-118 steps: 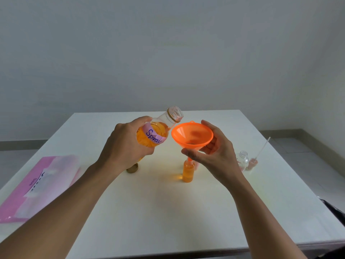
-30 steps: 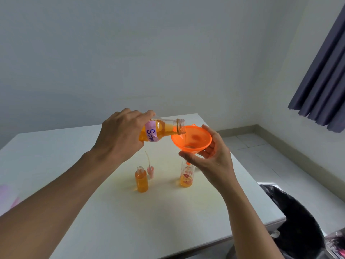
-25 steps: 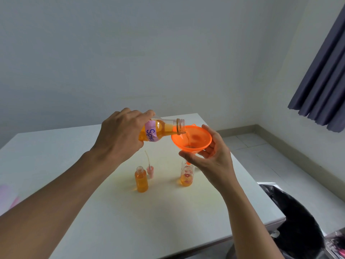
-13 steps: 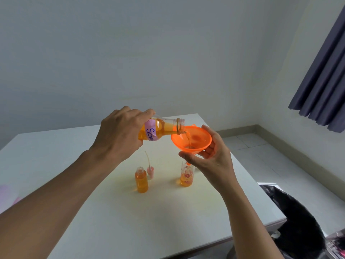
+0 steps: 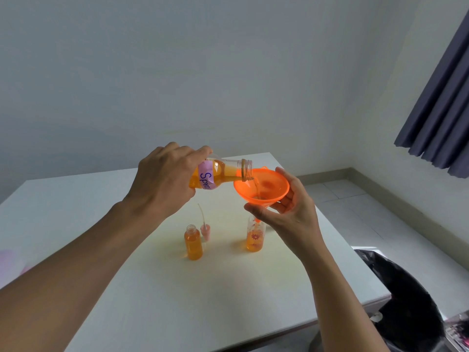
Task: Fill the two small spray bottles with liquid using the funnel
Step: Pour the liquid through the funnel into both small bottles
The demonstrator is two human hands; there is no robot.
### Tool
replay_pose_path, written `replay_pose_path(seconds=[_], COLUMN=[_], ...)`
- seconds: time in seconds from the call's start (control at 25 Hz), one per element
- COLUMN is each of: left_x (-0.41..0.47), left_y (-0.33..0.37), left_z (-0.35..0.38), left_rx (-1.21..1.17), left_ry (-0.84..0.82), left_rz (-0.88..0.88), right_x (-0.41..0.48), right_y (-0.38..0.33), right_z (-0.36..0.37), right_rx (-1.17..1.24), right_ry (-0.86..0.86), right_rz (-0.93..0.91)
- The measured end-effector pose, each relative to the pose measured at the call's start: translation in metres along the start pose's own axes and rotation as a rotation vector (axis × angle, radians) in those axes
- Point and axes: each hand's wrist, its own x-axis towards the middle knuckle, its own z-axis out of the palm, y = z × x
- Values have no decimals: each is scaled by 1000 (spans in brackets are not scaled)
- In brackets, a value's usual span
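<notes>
My left hand (image 5: 165,179) grips a clear supply bottle (image 5: 223,172) with a pink "Spray" label, tipped almost flat, and a thin orange stream runs from its mouth into the orange funnel (image 5: 262,185). My right hand (image 5: 289,214) holds that funnel from below, its spout set in the neck of a small flower-printed spray bottle (image 5: 254,237) that is about half full of orange liquid. A second small spray bottle (image 5: 193,242) stands uncapped to the left, filled nearly to its neck. A pink spray cap (image 5: 205,231) with a dip tube lies right behind it.
All of this sits on a white table (image 5: 152,288) whose right edge is close to the flower-printed bottle. A black bin bag (image 5: 406,301) is on the floor at the lower right. A dark curtain (image 5: 441,110) hangs at the upper right. Something pink (image 5: 7,262) shows at the left edge.
Since 4.7 s ago the funnel moved from the full bottle to the flower-printed one. Over the last second the supply bottle stays tipped, pouring, and the liquid in the flower-printed bottle has risen.
</notes>
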Motion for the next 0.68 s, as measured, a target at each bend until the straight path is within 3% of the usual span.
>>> replay_pose_path(seconds=[0.68], left_x=[1], left_y=[-1], left_z=[2], left_rx=[4], left_ry=[9], left_rz=[8], right_x=[1], right_y=[2], right_z=[-1], right_rx=[5], right_ry=[-7], right_rz=[-5])
